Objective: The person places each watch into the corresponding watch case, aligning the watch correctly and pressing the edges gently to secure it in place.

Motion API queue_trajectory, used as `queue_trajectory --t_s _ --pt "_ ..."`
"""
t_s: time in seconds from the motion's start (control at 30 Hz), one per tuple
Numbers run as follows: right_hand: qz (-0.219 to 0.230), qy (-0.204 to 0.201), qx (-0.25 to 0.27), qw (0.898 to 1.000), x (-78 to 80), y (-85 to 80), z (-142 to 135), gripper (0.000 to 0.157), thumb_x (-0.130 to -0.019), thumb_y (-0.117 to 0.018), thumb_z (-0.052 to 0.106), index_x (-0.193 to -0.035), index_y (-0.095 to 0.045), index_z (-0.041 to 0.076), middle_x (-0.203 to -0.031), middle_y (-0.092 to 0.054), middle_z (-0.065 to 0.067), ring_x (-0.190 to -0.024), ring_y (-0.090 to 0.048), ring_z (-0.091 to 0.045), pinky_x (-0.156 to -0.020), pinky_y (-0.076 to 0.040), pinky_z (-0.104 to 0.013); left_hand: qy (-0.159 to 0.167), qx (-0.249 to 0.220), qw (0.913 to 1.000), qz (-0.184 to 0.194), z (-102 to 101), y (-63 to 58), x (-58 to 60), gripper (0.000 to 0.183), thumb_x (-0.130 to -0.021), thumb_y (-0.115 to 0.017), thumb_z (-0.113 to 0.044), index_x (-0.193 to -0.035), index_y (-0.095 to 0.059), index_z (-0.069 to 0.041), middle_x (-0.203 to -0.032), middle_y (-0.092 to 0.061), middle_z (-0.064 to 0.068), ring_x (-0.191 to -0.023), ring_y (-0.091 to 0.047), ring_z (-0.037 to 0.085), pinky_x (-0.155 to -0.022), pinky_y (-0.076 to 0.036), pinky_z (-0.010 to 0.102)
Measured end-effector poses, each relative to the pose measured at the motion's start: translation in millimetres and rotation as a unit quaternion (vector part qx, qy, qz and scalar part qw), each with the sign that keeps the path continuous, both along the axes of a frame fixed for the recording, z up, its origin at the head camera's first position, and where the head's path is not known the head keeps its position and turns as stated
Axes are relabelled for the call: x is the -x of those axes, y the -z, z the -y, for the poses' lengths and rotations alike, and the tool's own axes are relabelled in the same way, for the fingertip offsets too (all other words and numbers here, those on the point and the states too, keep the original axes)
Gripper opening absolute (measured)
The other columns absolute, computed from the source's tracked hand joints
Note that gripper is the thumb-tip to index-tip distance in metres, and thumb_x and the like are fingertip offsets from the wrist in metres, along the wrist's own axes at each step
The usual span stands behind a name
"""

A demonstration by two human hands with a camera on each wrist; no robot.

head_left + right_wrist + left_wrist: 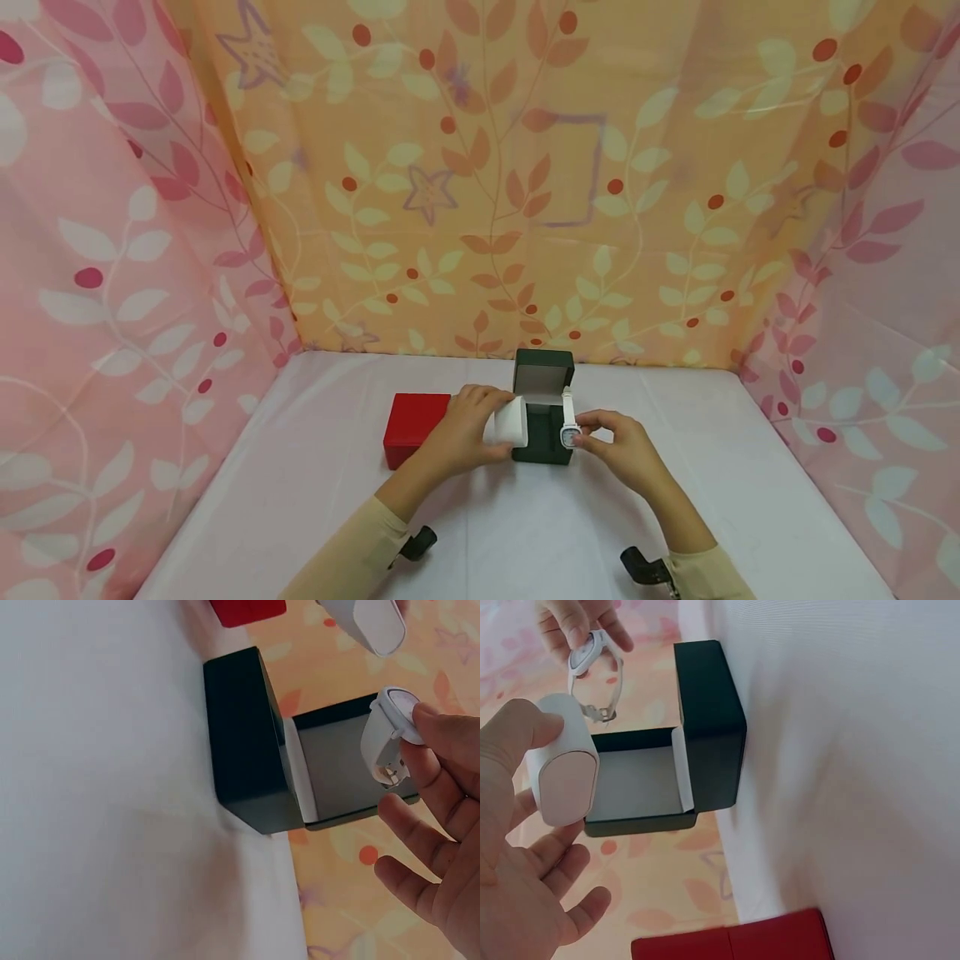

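Left hand (pixel 467 429) holding white cushion (pixel 512 422) in fingers; right hand (pixel 621 450) pinching watch (pixel 570 435) by dial (pixel 403 703), probably keeping strap (pixel 378 747) free; open green box (pixel 714 746) standing between both hands' fingers, likely easing reach.

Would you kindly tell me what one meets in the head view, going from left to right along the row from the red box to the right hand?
Red box, left hand, white cushion, open green box, white watch, right hand.
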State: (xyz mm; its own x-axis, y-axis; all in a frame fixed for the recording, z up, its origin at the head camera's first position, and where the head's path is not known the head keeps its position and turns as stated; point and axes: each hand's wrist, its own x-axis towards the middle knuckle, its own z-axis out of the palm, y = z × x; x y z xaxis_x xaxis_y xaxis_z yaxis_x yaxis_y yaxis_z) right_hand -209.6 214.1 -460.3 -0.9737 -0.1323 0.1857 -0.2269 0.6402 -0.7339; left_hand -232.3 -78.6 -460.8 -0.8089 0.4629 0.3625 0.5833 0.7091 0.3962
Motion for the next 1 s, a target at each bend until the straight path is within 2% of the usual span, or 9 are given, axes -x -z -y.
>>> queue_trajectory --t_s 0.13,0.33,0.47,0.57,0.67,0.87,1.0 --pt "0.003 -0.008 0.006 1.000 -3.4 -0.6 8.1 0.029 -0.085 -0.084 0.027 -0.111 -0.076 0.018 -0.094 -0.071 0.007 -0.107 -0.062 -0.022 -0.092 -0.047 -0.043 0.000 -0.006 1.0000 0.002 8.2 -1.4 -7.2 0.074 -0.076 -0.087 -0.037 -0.141 -0.055 -0.023 -0.134 -0.058 -0.002 -0.127 -0.047 0.019 -0.102 -0.044 0.044" --pt "0.013 -0.020 0.018 1.000 -10.2 -2.6 20.7 0.027 -0.084 -0.085 0.026 -0.109 -0.076 0.019 -0.095 -0.070 0.007 -0.104 -0.061 -0.021 -0.085 -0.050 -0.036 -0.019 -0.009 0.9995 0.022 19.4 -2.7 -18.9 0.078 -0.074 -0.089 -0.040 -0.140 -0.053 -0.019 -0.138 -0.056 -0.002 -0.128 -0.047 0.019 -0.104 -0.045 0.046" --pt "0.010 -0.026 0.019 0.999 -13.4 -2.9 27.7 0.026 -0.084 -0.086 0.025 -0.107 -0.076 0.022 -0.095 -0.069 0.010 -0.102 -0.061 -0.017 -0.087 -0.051 -0.035 -0.031 -0.018 0.9990 0.028 26.1 -3.3 -24.9 0.079 -0.074 -0.090 -0.040 -0.141 -0.052 -0.021 -0.139 -0.055 -0.003 -0.130 -0.045 0.019 -0.103 -0.046 0.047" --pt "0.000 -0.039 0.017 0.999 -15.4 -2.9 32.2 0.026 -0.084 -0.085 0.025 -0.107 -0.076 0.021 -0.094 -0.068 0.010 -0.102 -0.063 -0.020 -0.088 -0.050 -0.035 -0.033 -0.031 0.9986 0.027 30.3 -3.7 -29.0 0.078 -0.073 -0.091 -0.039 -0.140 -0.053 -0.022 -0.138 -0.055 -0.005 -0.129 -0.045 0.017 -0.102 -0.047 0.046" --pt "0.000 -0.046 0.019 0.999 -16.4 -2.2 36.1 0.025 -0.083 -0.086 0.026 -0.107 -0.076 0.022 -0.093 -0.068 0.011 -0.102 -0.063 -0.023 -0.088 -0.050 -0.034 -0.031 -0.045 0.9982 0.023 33.4 -3.8 -32.7 0.077 -0.073 -0.091 -0.038 -0.138 -0.055 -0.023 -0.137 -0.056 -0.005 -0.128 -0.045 0.016 -0.101 -0.047 0.044" --pt "0.006 -0.053 0.025 0.998 -19.9 -2.1 42.2 0.026 -0.083 -0.086 0.027 -0.107 -0.076 0.023 -0.095 -0.068 0.011 -0.103 -0.063 -0.021 -0.093 -0.049 -0.039 -0.021 -0.066 0.9973 0.024 36.7 -1.2 -38.9 0.074 -0.072 -0.092 -0.033 -0.136 -0.058 -0.025 -0.134 -0.056 -0.006 -0.125 -0.045 0.014 -0.098 -0.048 0.043" --pt "0.001 -0.060 0.033 0.998 -22.1 -3.8 45.8 0.026 -0.083 -0.086 0.026 -0.106 -0.077 0.022 -0.095 -0.069 0.010 -0.101 -0.064 -0.024 -0.089 -0.049 -0.035 -0.008 -0.064 0.9973 0.036 36.8 1.3 -43.5 0.076 -0.071 -0.093 -0.033 -0.138 -0.058 -0.027 -0.135 -0.054 -0.008 -0.127 -0.043 0.013 -0.095 -0.051 0.042"
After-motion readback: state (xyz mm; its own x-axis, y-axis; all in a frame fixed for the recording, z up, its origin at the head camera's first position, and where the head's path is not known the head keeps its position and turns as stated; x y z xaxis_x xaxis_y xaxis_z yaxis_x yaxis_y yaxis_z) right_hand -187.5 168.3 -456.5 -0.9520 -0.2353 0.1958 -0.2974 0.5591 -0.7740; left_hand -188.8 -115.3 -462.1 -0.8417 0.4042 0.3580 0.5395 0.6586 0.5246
